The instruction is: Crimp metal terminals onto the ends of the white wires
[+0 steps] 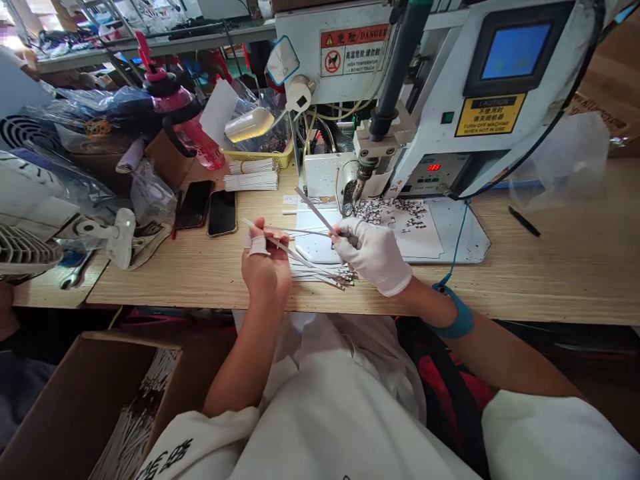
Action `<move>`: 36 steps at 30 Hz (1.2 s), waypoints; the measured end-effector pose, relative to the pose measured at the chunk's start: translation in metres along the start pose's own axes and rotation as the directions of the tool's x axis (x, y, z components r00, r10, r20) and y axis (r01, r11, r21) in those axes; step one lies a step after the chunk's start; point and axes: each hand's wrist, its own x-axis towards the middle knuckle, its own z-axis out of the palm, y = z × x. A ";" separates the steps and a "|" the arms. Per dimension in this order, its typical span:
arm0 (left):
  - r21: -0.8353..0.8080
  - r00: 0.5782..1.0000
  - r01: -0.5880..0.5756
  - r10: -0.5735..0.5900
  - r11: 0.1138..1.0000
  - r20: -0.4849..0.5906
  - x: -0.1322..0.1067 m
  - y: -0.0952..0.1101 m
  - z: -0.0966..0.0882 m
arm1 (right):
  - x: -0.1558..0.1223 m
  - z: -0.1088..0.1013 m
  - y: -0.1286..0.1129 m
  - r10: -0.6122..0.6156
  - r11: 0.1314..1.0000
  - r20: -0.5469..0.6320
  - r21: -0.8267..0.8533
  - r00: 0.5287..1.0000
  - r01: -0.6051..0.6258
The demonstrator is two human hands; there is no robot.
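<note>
My left hand (265, 267), with white wrapping on its fingers, is closed on a few thin white strips (287, 250) that slant down to the right. My right hand (374, 255) wears a white glove and pinches a flat pale strip (313, 207) between thumb and fingertips; it tilts up to the left toward the machine head (367, 163). Beneath both hands, a loose pile of strips (325, 275) with dark-marked ends lies at the table's front edge. Small dark-and-white pieces (405, 212) are scattered on the white plate (467, 243) under the machine.
Bundled white strips (251, 179) lie behind two phones (223, 213). A pink bottle (200, 137) and a clip fan (30, 250) stand left. A blue wrist strap (457, 317) ties my right arm to a cord. Below left, a cardboard box (65, 400) holds many strips.
</note>
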 end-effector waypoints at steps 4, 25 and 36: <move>0.003 1.000 0.026 -0.026 1.000 -0.004 -0.012 -0.007 0.010 | 0.002 0.009 -0.005 0.001 0.998 0.062 0.070 0.998 -0.006; 0.197 0.981 -0.178 0.160 0.964 0.105 -0.010 -0.016 0.005 | 0.003 0.012 -0.014 -0.070 0.993 0.215 -0.078 0.974 0.089; 0.064 1.000 -0.010 0.008 0.998 0.024 -0.014 -0.017 0.017 | 0.002 0.019 -0.004 -0.177 0.924 0.279 -0.283 0.944 0.257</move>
